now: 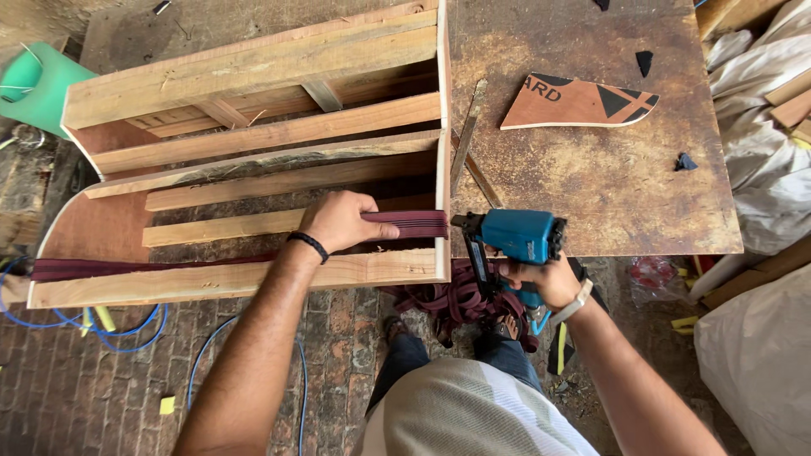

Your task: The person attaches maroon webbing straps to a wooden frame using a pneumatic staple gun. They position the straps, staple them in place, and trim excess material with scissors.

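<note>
Nearest the camera sits the person's own striped shirt (473, 414), with jeans (422, 359) showing below it and both forearms reaching out over the brick floor (76, 371). On the left hand (338, 221), a black wristband circles the wrist, and the fingers are curled down over a dark maroon webbing strap (410, 224), pressing it flat against the wooden furniture frame (253, 127). That strap runs along the frame's lower rail from the far left end to the upright end post on the right, where its free end lies just past the fingertips. More of the same webbing hangs in a loose heap (460, 300) below the frame's right corner, near the person's knees.

On the right hand (541, 279), which wears a pale watch band, the fingers are wrapped tight around the grip of a blue pneumatic staple gun (515, 236). Its black nose touches the frame's end post right beside the strap's end.

Beyond the gun lies a worn brown tabletop (591, 169), carrying a curved offcut of printed board (579, 103) and a few small dark scraps. Blue hoses (127, 333) trail across the floor at the left, and pale sacks (752, 355) are piled at the right edge.
</note>
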